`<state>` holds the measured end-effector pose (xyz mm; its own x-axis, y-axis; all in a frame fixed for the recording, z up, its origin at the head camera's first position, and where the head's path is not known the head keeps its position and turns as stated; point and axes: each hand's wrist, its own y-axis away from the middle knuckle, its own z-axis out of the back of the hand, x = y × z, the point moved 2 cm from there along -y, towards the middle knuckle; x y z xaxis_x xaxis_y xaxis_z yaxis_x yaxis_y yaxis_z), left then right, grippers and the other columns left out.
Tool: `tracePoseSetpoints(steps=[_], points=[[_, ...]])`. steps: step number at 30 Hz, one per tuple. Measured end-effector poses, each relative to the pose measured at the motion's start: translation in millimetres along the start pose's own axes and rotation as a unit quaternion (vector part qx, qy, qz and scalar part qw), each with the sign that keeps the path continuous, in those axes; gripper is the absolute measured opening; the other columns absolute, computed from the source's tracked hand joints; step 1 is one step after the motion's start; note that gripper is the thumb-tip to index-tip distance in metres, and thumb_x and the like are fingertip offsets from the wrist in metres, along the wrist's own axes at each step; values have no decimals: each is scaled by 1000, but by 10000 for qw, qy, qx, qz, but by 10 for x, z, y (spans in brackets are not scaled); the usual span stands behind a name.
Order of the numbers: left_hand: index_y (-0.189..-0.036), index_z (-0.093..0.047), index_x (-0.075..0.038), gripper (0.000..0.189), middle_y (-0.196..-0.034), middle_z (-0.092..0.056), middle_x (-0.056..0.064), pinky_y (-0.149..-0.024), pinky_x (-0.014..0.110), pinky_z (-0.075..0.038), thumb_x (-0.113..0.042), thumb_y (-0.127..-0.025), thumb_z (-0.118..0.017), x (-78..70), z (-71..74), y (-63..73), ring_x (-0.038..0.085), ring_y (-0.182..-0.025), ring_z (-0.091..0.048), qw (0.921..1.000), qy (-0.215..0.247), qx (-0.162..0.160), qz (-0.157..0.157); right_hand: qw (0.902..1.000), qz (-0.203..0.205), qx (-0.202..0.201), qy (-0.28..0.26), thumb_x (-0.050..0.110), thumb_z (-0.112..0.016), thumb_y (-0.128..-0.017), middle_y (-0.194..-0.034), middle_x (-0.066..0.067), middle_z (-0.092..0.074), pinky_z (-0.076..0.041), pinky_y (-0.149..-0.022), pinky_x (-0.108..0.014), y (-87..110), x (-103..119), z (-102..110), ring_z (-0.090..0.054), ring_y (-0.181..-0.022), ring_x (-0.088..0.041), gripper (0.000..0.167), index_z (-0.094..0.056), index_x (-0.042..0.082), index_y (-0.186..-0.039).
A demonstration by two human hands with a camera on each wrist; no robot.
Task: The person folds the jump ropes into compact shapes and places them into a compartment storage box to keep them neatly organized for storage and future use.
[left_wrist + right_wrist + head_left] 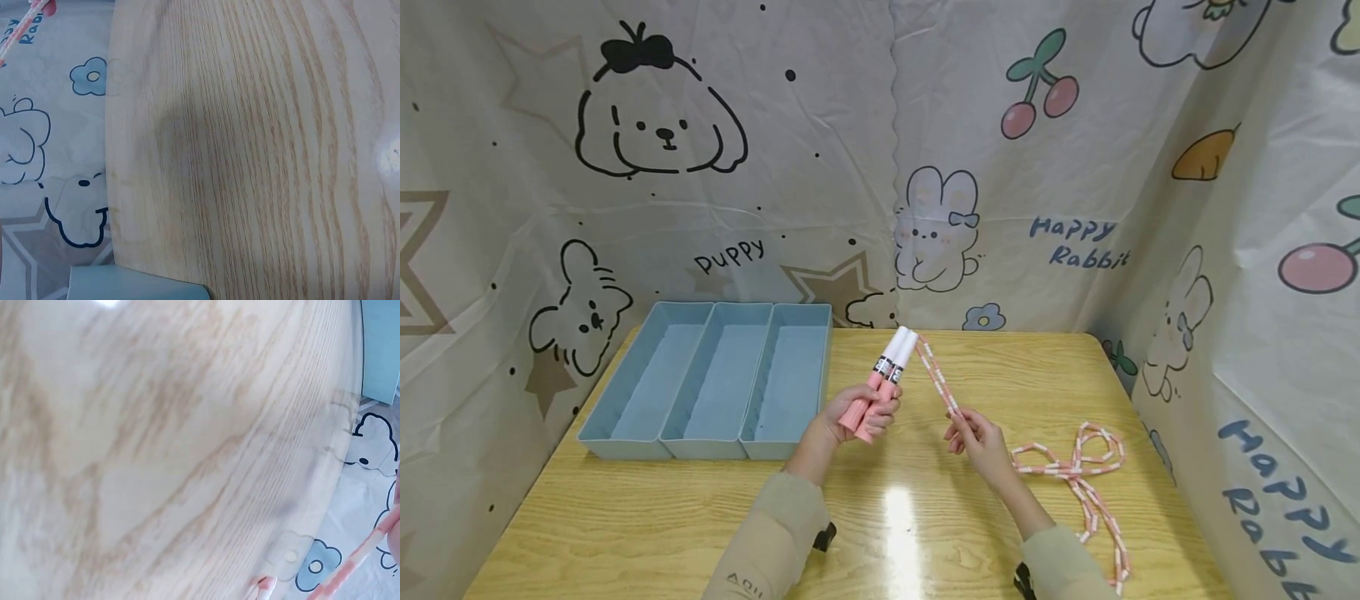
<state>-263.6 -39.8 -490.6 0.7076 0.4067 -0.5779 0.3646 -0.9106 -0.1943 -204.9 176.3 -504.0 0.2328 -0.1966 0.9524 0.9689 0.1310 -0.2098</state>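
My left hand (883, 412) grips the two pink-and-white handles (891, 367) of a jump rope side by side, their white ends pointing up and away. From near those ends a doubled stretch of pink-and-white beaded rope (937, 375) runs down to my right hand (983, 443), which pinches it between thumb and fingers. The rest of the rope (1075, 471) lies in loose loops on the table, right of that hand. The right wrist view catches only a bit of rope (350, 565) at its lower right; the left wrist view has a piece (22, 28) in its top corner.
A light blue box (743, 450) with three long compartments stands at the back left of the wooden table (925, 517). Behind and to the right hangs a printed cloth (850, 125), close to the table's edges.
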Motion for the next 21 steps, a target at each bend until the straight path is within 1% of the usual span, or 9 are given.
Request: tracePoseSetpoints(steps=[3,6,10,13,16,19,21], points=[[-101,-42,-9,15,-71,-38,-2,-50,14,-36,-10,-87,-39,-11,12,15,6,-54,-31,10000,15,-2,-57,9998,-162,87,15,0,-46,-93,-75,-28,-59,-51,-50,-29,3,-1,2,-58,-54,-30,19,-57,-13,-103],[-101,-42,-9,15,-71,-37,-2,-50,14,-35,-11,-86,-40,-23,5,28,7,-54,-28,9999,12,-27,-106,9994,-298,181,80,0,-46,-93,-75,-28,-59,-51,-49,-28,7,0,4,-57,-53,-30,20,-57,-12,-104],[-101,-42,-9,15,-71,-35,-2,-50,14,-32,-12,-86,-40,-43,-40,47,8,-56,-23,9999,-54,11,-156,9986,-406,288,170,1,-46,-93,-77,-27,-59,-52,-51,-32,13,9,14,-58,-56,-33,20,-57,-11,-104],[-101,-41,-9,15,-72,-37,-2,-51,15,-27,-12,-87,-40,-59,-83,63,8,-56,-24,9998,-75,62,-190,9981,-450,322,277,1,-46,-94,-77,-26,-59,-51,-50,-33,23,20,31,-58,-56,-32,19,-58,-11,-102],[-101,-41,-9,14,-73,-40,-2,-51,16,-25,-11,-87,-38,-68,-105,76,7,-56,-29,9998,-84,41,-180,9975,-338,385,482,1,-46,-93,-73,-25,-59,-47,-44,-27,32,49,50,-56,-53,-31,19,-59,-10,-100],[-101,-41,-9,14,-73,-41,-2,-52,16,-26,-11,-88,-37,-69,-105,81,7,-55,-31,9998,-131,-44,-144,9945,-105,600,846,2,-46,-94,-69,-21,-59,-39,-38,-23,31,79,62,-52,-50,-34,18,-60,-9,-98],[-101,-41,-8,15,-72,-40,-1,-51,16,-28,-10,-88,-34,-65,-87,81,8,-55,-30,9997,-152,-148,-120,9898,134,801,1170,5,-45,-94,-67,-13,-58,-35,-37,-19,23,36,75,-51,-47,-29,19,-61,-6,-98]])
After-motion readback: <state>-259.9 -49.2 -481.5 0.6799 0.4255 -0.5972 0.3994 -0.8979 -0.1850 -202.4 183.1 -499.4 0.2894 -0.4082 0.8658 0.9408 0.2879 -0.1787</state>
